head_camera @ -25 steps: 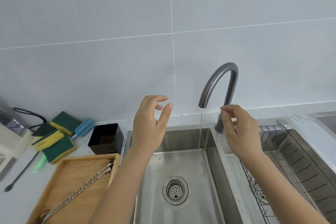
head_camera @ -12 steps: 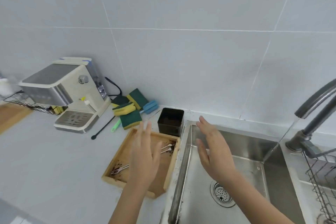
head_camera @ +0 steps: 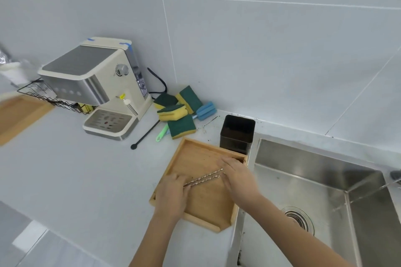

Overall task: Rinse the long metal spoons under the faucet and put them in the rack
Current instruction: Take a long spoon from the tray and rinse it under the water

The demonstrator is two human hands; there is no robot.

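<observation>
Two long metal spoons (head_camera: 204, 178) with twisted handles lie side by side across a wooden tray (head_camera: 195, 154) on the counter left of the sink. My left hand (head_camera: 172, 195) is closed over their lower-left ends. My right hand (head_camera: 237, 176) covers their upper-right ends, fingers bent down onto them. The spoon bowls are hidden under my hands. At the right edge only the base of the faucet (head_camera: 395, 174) shows, and a thin stream of water (head_camera: 368, 191) falls into the steel sink (head_camera: 303, 165). The rack is out of view.
A black square container (head_camera: 237, 134) stands at the tray's far corner. Behind it lie green-yellow sponges (head_camera: 178, 112), a blue sponge brush (head_camera: 206, 110) and a black long-handled spoon (head_camera: 145, 134). A coffee machine (head_camera: 97, 89), wire basket (head_camera: 41, 95) and wooden board (head_camera: 17, 115) sit further left.
The view swung left from the faucet to the tray. Both hands came down from the air above the sink and tray onto the two spoons.
</observation>
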